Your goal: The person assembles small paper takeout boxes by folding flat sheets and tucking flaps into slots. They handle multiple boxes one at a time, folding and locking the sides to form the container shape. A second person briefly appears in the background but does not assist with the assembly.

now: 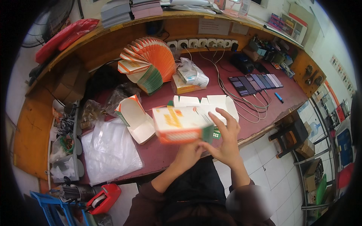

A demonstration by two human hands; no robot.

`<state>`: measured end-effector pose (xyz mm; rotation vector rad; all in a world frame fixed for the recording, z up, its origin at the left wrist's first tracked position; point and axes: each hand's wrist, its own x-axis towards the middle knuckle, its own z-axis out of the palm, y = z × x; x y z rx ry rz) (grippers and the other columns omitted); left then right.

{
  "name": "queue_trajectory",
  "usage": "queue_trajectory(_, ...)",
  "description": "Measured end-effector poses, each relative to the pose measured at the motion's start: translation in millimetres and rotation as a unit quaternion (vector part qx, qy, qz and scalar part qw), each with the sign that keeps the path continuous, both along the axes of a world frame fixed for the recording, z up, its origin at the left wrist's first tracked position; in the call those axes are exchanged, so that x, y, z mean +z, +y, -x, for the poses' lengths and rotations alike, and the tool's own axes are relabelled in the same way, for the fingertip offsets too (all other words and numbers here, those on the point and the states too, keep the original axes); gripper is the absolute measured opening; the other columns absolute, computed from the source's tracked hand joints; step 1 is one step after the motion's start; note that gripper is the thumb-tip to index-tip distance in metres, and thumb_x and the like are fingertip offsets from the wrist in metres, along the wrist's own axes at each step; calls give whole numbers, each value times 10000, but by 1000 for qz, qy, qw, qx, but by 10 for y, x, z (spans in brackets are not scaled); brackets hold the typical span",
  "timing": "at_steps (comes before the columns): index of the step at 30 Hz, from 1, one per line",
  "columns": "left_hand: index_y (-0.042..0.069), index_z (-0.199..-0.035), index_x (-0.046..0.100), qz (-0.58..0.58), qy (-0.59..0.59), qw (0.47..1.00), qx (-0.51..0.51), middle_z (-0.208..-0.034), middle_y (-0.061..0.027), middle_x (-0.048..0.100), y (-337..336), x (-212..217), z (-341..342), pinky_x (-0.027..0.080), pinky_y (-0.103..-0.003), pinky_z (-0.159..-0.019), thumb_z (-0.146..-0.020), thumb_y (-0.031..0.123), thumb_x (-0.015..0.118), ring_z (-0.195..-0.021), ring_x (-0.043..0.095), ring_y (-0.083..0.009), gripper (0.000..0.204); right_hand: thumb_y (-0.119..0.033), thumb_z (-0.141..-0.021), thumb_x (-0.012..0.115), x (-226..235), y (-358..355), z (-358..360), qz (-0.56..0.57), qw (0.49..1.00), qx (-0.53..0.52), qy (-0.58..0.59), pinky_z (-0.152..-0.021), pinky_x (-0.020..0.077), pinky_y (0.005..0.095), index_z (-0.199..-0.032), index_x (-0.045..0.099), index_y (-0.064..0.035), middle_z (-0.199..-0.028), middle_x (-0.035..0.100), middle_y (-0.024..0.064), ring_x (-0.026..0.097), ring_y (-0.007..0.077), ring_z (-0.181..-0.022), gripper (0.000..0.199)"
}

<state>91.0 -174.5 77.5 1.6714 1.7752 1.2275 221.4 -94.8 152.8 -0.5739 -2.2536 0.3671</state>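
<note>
An orange and white carton (180,124) is held up just above the near edge of the bench (264,109), between both hands. The left hand (189,150) comes from below with its grip closed on the carton's lower edge, its fingers mostly hidden behind the carton. The right hand (225,137) holds the carton's right end, fingers spread and curled over the top and side there, thumb underneath. Just left of the carton an open box (134,118) lies tilted on the bench, its white inside showing and nothing seen in it. Behind the carton lies a flat unfolded white carton blank (217,103). Further back a fan of flat orange cartons (149,62) stands spread out, with a small yellow box (183,86) beside it carrying a clear bag (192,71). A sheet of clear plastic (109,150) lies at the left front of the bench. To the right a row of phones (256,83) lies with cables running to a power strip (201,43) at the back wall.
</note>
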Motion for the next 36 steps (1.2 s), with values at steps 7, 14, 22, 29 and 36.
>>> queue_trajectory(7,19,-916,612,83,271,954,-93,-798,-144,632,-289,76,-224,533,-394,-584,-837,83,520,-720,651,-314,137,-244,-655,800,-333,157,122,75,993,13,-90,-734,486,349,-1090,605,-87,-1029,597,93,601,283,-886,502)
queue_trajectory(14,70,-835,642,-275,137,952,15,-758,-56,613,-357,374,372,482,-332,-596,-714,299,758,-678,605,-225,284,-222,-750,749,-729,130,-119,307,945,114,23,-554,461,293,-881,671,-53,-676,632,91,603,197,-567,227)
queue_trajectory(22,78,-630,540,-200,-25,977,-65,-525,0,465,-379,82,211,324,-257,-429,-610,319,854,-464,452,-106,397,-208,-805,697,-704,-128,-153,225,948,218,60,-467,422,275,-725,660,-60,-641,604,49,591,169,-530,172)
queue_trajectory(29,56,-933,643,-100,-144,984,-26,-489,64,320,-491,-3,99,287,-226,-441,-595,298,860,-449,326,-34,469,-335,-736,728,-481,-157,-204,42,976,214,-9,-440,396,329,-601,567,-104,-579,537,36,523,225,-461,312)
queue_trajectory(36,43,-1253,496,113,-260,919,-272,-849,-26,514,-500,-180,340,396,-251,-697,-888,426,576,-784,479,-83,535,-247,-789,700,-421,-50,-217,44,984,172,-34,-439,370,309,-515,522,-90,-494,480,41,475,207,-418,363)
